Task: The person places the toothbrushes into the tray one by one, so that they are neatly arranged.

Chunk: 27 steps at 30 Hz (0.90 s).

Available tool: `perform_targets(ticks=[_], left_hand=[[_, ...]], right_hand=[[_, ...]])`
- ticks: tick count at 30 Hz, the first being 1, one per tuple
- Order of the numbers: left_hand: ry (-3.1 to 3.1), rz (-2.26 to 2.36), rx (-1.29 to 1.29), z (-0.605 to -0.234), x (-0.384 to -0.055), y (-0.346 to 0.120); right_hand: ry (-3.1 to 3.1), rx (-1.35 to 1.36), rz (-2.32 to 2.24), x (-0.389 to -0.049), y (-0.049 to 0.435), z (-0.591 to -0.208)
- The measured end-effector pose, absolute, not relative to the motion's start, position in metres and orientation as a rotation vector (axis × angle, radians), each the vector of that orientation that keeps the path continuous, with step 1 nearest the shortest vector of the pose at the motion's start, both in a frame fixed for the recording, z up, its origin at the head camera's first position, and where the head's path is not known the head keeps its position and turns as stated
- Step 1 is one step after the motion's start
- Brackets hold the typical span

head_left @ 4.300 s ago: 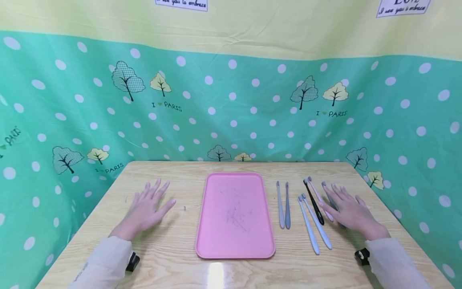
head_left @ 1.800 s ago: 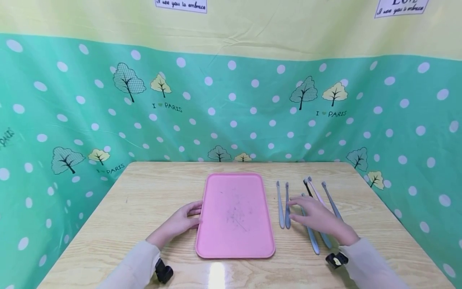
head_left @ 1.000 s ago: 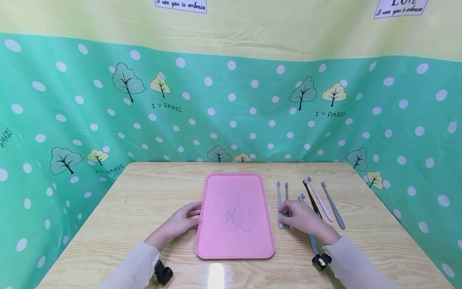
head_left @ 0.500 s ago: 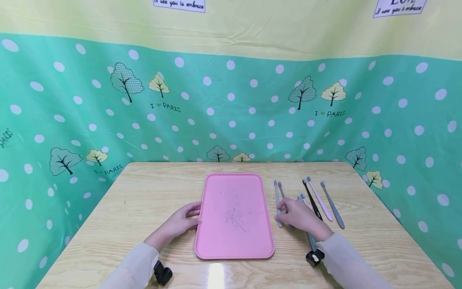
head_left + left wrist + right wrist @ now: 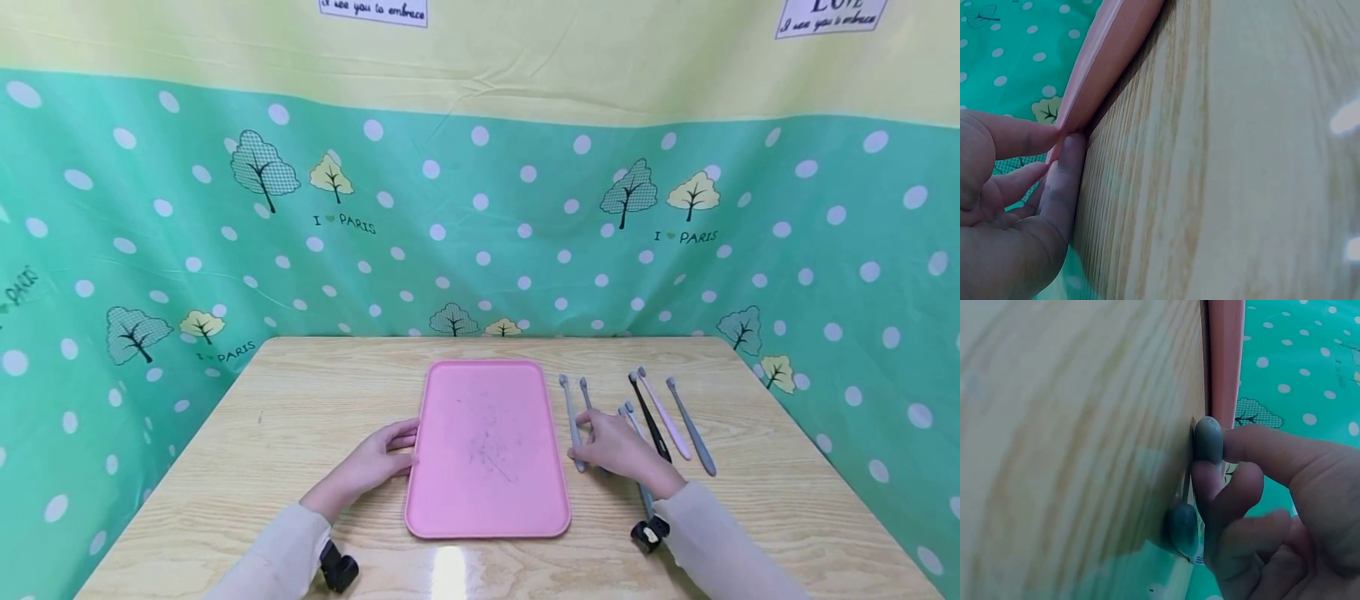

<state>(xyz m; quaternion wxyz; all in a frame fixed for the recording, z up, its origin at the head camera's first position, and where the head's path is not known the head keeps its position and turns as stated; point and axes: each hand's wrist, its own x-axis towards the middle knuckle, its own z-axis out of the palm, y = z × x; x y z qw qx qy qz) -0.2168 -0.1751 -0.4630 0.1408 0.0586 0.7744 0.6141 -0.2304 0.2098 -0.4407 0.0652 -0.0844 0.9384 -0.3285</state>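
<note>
My left hand (image 5: 371, 458) holds the left edge of a pink rectangular tray (image 5: 487, 504). In the left wrist view its thumb and fingers meet at the tray's rim (image 5: 1110, 69). On the other side, my right hand (image 5: 618, 446) pinches a light grey-blue toothbrush (image 5: 570, 410) near the handle's end, as the right wrist view shows. That toothbrush lies close along the tray's right edge, bristle head pointing away. A darker grey-blue toothbrush (image 5: 586, 392) runs partly under the right hand; its rounded end (image 5: 1182, 529) shows below the fingers in the right wrist view.
Further right on the wooden table (image 5: 330, 367) lie a black toothbrush (image 5: 652, 421), a pink one (image 5: 666, 417) and a grey-blue one (image 5: 693, 429). Two light blue toothbrushes (image 5: 645, 500) are partly hidden by the right forearm. A green dotted curtain (image 5: 480, 225) hangs behind.
My left hand has come right to the tray's edge. My right hand has moved left from the far toothbrushes to the near pair; the light grey-blue one's head has swung left toward the tray.
</note>
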Motion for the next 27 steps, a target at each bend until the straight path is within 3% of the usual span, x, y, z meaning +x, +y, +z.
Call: perform_targets(ticks=[27], left_hand=[[2.311, 1.769, 0.095, -0.4638, -0.2148, -0.1692]], right_hand=[[2.638, -0.335, -1.253, -0.2272, 0.2088, -0.4328]])
